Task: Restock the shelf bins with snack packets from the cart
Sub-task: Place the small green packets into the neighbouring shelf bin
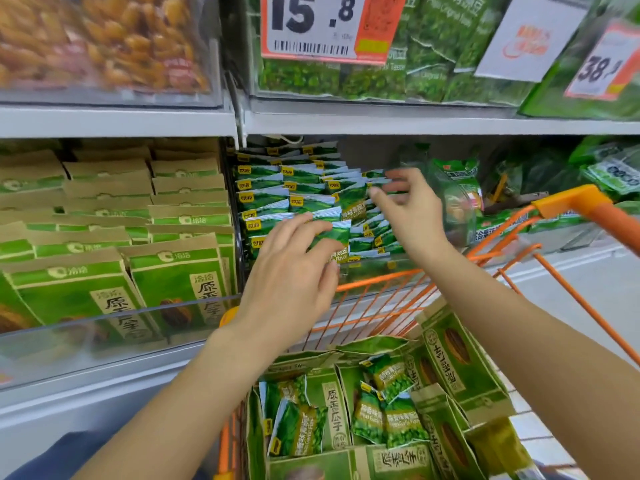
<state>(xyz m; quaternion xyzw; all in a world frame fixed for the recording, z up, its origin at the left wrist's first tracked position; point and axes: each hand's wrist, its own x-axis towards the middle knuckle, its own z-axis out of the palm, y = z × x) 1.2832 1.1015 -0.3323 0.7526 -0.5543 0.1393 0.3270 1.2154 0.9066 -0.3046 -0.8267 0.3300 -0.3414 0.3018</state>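
The middle shelf bin holds several small green snack packets (298, 188) stacked in rows. My left hand (291, 285) reaches into the front of this bin and grips one small green packet (335, 237) between fingers and thumb. My right hand (412, 216) is further back and to the right over the same bin, its blurred fingers spread and touching the packet tops; one packet (353, 199) stands upright at its fingertip. Below my arms the orange wire cart (381, 282) carries more small green packets (384, 410) among larger green paper bags (460, 355).
Left of the bin, a compartment of green and kraft paper bags (104, 271) sits behind a clear plastic front (104, 323). The shelf above has green bags and a 15.8 price tag (311, 26). The cart's orange handle (571, 199) is at right, close to the shelf.
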